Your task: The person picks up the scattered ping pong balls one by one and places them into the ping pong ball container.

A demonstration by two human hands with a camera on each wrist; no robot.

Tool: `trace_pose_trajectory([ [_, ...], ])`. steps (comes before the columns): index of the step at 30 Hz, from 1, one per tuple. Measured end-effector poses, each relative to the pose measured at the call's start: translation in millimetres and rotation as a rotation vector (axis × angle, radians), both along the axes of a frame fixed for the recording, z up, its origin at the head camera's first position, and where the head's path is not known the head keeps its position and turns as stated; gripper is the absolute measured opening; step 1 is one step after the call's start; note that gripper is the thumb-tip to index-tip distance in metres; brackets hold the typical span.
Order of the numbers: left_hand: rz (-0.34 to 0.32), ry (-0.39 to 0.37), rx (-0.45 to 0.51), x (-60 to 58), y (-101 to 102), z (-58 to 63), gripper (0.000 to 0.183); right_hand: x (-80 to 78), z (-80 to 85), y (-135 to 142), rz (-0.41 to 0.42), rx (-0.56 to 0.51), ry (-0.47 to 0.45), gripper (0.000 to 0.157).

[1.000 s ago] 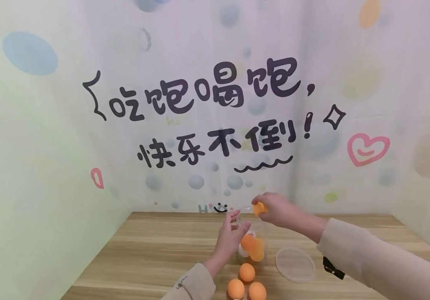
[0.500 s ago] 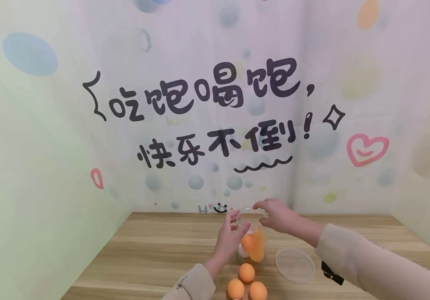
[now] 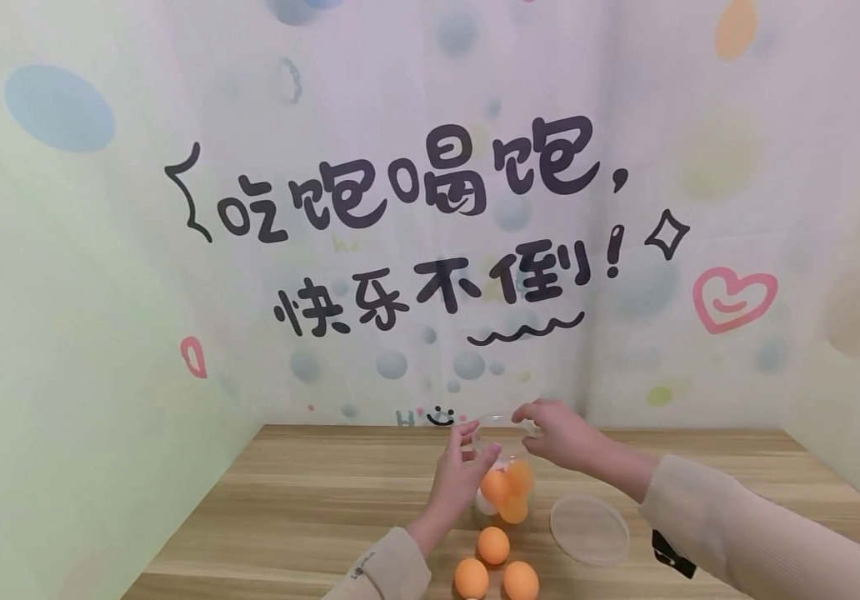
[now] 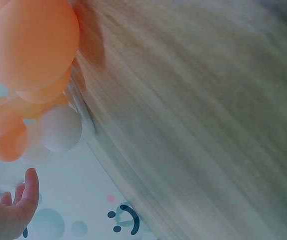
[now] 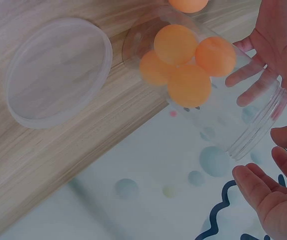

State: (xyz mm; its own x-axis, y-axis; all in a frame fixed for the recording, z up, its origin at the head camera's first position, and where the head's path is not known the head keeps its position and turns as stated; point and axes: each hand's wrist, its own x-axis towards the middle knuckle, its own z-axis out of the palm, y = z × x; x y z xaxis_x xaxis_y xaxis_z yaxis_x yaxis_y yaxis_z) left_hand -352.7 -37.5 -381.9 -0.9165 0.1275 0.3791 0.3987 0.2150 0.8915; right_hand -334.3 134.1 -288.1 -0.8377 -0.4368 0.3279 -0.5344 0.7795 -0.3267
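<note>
The printed backdrop fills the upper frame; the wood-grain table spans the lower. The clear jar stands upright at lower centre, uncapped. My left hand grips it near the rim, thumb in front, fingers around the side. My right hand holds nothing, thumb and fingers parted just beside the rim (contact cannot be told). The round lid lies at lower right. Orange balls and a white ball sit inside; loose orange balls lie at bottom centre
</note>
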Motion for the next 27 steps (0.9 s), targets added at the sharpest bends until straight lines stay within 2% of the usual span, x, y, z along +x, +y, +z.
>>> trace_pose_trajectory([
  [3,0.002,0.0,0.003,-0.9,0.0,-0.4,0.053,2.2,0.0,2.4,0.015,-0.006,0.036,0.022],
  [6,0.004,-0.001,0.004,-2.2,0.2,-1.1,0.053,5.6,-1.7,4.9,0.043,-0.008,0.121,0.019],
  [9,0.01,0.004,-0.001,-1.3,-0.1,-0.5,0.051,12.6,-5.8,6.0,0.075,0.002,0.209,0.015],
  [12,0.011,0.009,-0.003,-0.1,-0.8,0.5,0.05,21.5,-12.9,4.5,0.114,0.027,0.249,0.017],
  [21,-0.008,0.011,0.009,1.5,-3.1,0.6,0.05,40.6,-42.8,-7.3,0.254,0.074,0.22,0.019],
  [27,-0.002,0.004,0.009,3.5,-2.7,2.1,0.048,51.1,-63.5,-9.5,0.275,0.158,0.083,0.021],
])
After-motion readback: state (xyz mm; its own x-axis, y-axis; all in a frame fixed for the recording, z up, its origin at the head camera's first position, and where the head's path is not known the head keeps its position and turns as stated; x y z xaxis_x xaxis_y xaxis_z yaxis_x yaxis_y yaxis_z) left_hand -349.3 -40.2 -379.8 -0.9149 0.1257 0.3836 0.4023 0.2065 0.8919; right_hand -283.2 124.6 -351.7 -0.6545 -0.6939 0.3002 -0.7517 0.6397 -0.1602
